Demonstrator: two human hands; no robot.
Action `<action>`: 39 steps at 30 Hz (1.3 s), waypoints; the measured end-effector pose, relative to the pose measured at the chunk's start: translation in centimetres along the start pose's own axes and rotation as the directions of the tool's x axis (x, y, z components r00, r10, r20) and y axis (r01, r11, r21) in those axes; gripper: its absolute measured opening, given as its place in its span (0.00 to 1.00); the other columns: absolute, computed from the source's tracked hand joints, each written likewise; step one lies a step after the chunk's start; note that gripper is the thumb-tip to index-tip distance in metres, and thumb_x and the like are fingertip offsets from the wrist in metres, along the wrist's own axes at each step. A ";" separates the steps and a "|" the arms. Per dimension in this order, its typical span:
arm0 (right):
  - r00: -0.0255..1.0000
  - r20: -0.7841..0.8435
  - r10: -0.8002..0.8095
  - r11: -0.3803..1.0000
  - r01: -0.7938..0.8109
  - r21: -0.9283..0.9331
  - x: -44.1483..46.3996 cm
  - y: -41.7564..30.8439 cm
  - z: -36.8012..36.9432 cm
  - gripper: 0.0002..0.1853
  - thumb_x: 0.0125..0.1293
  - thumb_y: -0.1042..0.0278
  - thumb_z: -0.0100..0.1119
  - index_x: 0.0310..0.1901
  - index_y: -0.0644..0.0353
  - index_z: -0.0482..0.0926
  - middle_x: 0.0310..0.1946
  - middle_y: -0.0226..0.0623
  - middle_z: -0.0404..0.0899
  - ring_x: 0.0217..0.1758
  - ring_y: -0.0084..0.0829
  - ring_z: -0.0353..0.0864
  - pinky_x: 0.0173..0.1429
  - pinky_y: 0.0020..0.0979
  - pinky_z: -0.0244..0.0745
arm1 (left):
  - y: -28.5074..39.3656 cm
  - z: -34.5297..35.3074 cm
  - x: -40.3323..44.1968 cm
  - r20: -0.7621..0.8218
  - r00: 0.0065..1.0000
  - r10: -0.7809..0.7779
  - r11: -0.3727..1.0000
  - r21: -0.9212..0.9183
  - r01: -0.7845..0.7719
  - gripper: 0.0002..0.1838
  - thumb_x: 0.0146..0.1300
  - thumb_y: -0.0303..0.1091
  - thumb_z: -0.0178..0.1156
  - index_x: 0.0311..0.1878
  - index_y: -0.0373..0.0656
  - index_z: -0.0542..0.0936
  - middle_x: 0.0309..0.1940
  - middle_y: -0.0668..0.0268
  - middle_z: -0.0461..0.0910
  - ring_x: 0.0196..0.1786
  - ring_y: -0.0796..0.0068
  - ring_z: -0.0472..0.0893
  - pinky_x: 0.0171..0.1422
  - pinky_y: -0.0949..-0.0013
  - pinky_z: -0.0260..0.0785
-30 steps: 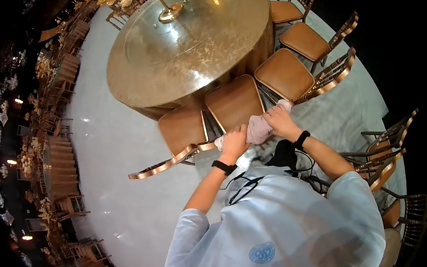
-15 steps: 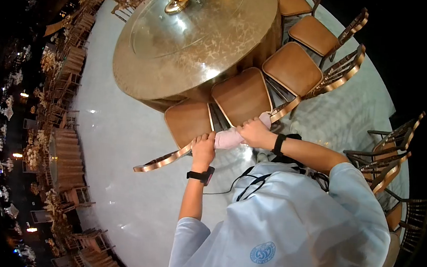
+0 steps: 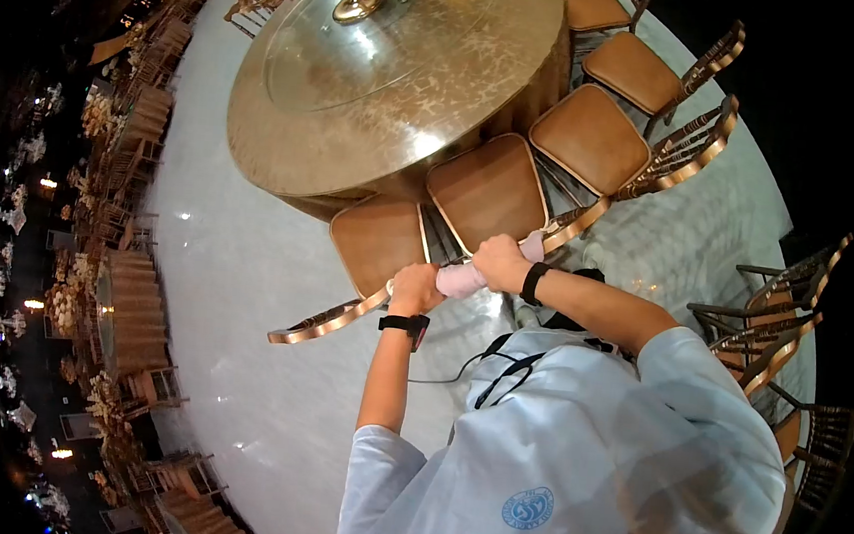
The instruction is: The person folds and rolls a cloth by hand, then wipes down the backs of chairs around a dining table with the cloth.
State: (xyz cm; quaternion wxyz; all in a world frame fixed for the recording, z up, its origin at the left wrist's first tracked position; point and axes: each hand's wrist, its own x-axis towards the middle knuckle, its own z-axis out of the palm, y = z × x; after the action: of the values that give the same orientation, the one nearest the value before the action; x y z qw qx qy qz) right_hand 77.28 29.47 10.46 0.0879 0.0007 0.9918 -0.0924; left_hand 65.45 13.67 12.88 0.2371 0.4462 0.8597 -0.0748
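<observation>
A pink cloth (image 3: 460, 281) is bunched into a thick roll between my two hands, above the backs of the two nearest chairs. My left hand (image 3: 415, 288) is closed round the cloth's left end, close by the gold top rail of the left chair (image 3: 379, 243). Wrapped over the cloth farther right is my right hand (image 3: 503, 263), and a loose end sticks out past it beside the rail of the second chair (image 3: 488, 190). Whether either hand touches a rail, I cannot tell. Both wrists wear black bands.
A large round gold-topped table (image 3: 377, 133) with a metal stand (image 3: 358, 5) on it is ahead. More brown-seated chairs (image 3: 591, 139) ring its right side. Several chairs (image 3: 778, 335) stand at my right. Draped tables (image 3: 134, 314) and flower arrangements line the far left.
My hands have turned at the wrists and drawn slightly closer together on the cloth, so less of it shows between them. The view has shifted a little.
</observation>
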 end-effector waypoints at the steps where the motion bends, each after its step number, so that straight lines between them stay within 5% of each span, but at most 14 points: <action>1: 0.998 0.046 -0.038 0.998 0.040 -0.039 0.1 0.2 -0.3 0.10 0.44 0.59 0.68 0.30 0.50 0.87 0.31 0.38 0.86 0.37 0.36 0.87 0.39 0.36 0.80 | -0.2 0.3 0.4 0.000 1.000 0.004 1.000 -0.001 -0.004 0.20 0.43 0.42 0.70 0.41 0.47 0.84 0.36 0.51 0.84 0.42 0.50 0.84 0.47 0.53 0.77; 8: 0.983 0.135 -0.125 0.991 0.129 -0.024 1.2 0.9 -1.8 0.11 0.42 0.59 0.66 0.28 0.53 0.87 0.30 0.42 0.86 0.37 0.39 0.86 0.40 0.37 0.79 | -1.1 -1.7 1.1 0.230 0.971 0.061 0.981 -0.193 -0.016 0.24 0.39 0.41 0.68 0.45 0.53 0.85 0.37 0.56 0.86 0.42 0.56 0.84 0.49 0.57 0.77; 13: 0.998 0.056 -0.026 0.999 0.025 0.023 0.4 0.5 -1.0 0.11 0.43 0.59 0.66 0.30 0.52 0.87 0.31 0.41 0.86 0.37 0.37 0.87 0.39 0.36 0.79 | -0.6 -1.9 0.4 0.327 0.945 0.009 0.940 -0.325 0.103 0.25 0.38 0.44 0.70 0.46 0.53 0.84 0.37 0.57 0.86 0.42 0.55 0.84 0.48 0.56 0.77; 15: 0.999 0.030 0.011 0.999 -0.013 0.042 -0.1 -0.1 -0.7 0.10 0.42 0.60 0.68 0.28 0.52 0.86 0.30 0.42 0.86 0.36 0.38 0.87 0.38 0.37 0.79 | -0.7 -0.1 -0.1 -0.053 0.996 0.076 0.979 -0.187 -0.085 0.24 0.37 0.45 0.73 0.43 0.52 0.84 0.36 0.57 0.86 0.42 0.56 0.85 0.46 0.56 0.77; 22: 0.982 -0.187 -0.032 0.997 0.045 0.068 -1.9 -0.5 1.4 0.12 0.44 0.69 0.64 0.32 0.60 0.78 0.27 0.41 0.83 0.32 0.39 0.84 0.37 0.40 0.72 | 0.1 2.3 -1.4 -0.208 0.978 -0.019 0.999 -0.054 0.008 0.30 0.39 0.46 0.76 0.49 0.50 0.79 0.37 0.53 0.84 0.45 0.52 0.83 0.48 0.52 0.73; 27: 0.913 -0.394 -0.103 0.993 0.070 -0.098 -2.5 -0.6 2.5 0.14 0.43 0.69 0.62 0.34 0.60 0.74 0.29 0.40 0.78 0.34 0.39 0.79 0.39 0.37 0.65 | 1.4 5.2 -2.5 -0.530 0.847 -0.026 0.997 0.050 0.062 0.40 0.40 0.36 0.76 0.60 0.43 0.71 0.57 0.61 0.74 0.63 0.60 0.70 0.68 0.56 0.59; 31: 0.904 -0.405 -0.134 0.991 0.113 -0.076 -2.8 0.0 2.3 0.16 0.46 0.65 0.64 0.37 0.62 0.75 0.29 0.41 0.77 0.38 0.40 0.78 0.41 0.38 0.65 | 2.6 5.7 -3.2 -0.614 0.789 0.019 0.992 0.108 0.059 0.46 0.41 0.38 0.75 0.66 0.40 0.66 0.61 0.58 0.70 0.67 0.57 0.66 0.72 0.52 0.54; 35: 0.871 -0.441 -0.216 0.956 0.280 0.084 -4.8 2.1 -0.2 0.20 0.51 0.55 0.65 0.39 0.63 0.77 0.30 0.42 0.78 0.41 0.42 0.78 0.46 0.41 0.65 | 4.0 5.5 -4.1 -0.546 0.837 0.016 0.998 0.066 0.024 0.50 0.43 0.39 0.76 0.69 0.36 0.60 0.66 0.53 0.64 0.72 0.54 0.59 0.75 0.47 0.47; 37: 0.924 -0.378 0.049 0.985 0.018 0.173 -5.5 3.4 -0.5 0.26 0.56 0.43 0.60 0.39 0.63 0.82 0.33 0.46 0.80 0.44 0.45 0.77 0.53 0.45 0.64 | 4.7 5.4 -4.2 -0.546 0.837 0.035 0.999 0.051 -0.009 0.51 0.45 0.40 0.75 0.70 0.35 0.59 0.67 0.52 0.62 0.73 0.54 0.58 0.76 0.46 0.46; 38: 0.926 -0.374 0.050 0.985 0.017 0.174 -5.9 4.2 -0.8 0.26 0.56 0.43 0.60 0.39 0.63 0.82 0.33 0.46 0.80 0.44 0.45 0.77 0.53 0.45 0.64 | 5.1 5.3 -4.2 -0.541 0.841 0.033 0.999 0.041 -0.013 0.51 0.44 0.42 0.75 0.70 0.35 0.59 0.68 0.53 0.62 0.73 0.54 0.58 0.76 0.45 0.45; 39: 0.935 -0.301 0.187 0.979 -0.151 0.140 -6.6 4.9 -1.7 0.27 0.59 0.42 0.57 0.37 0.64 0.83 0.35 0.49 0.81 0.46 0.47 0.78 0.57 0.49 0.61 | 5.5 5.3 -4.2 -0.534 0.845 0.032 0.999 0.029 -0.019 0.51 0.44 0.44 0.75 0.70 0.35 0.60 0.68 0.54 0.62 0.73 0.55 0.58 0.75 0.43 0.44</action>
State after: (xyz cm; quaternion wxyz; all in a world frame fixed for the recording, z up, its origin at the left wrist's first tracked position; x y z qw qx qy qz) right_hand 83.60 34.68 12.32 -0.0626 0.1059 0.9825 -0.1401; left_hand 73.72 12.08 10.72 -0.0153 0.4635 0.8848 0.0456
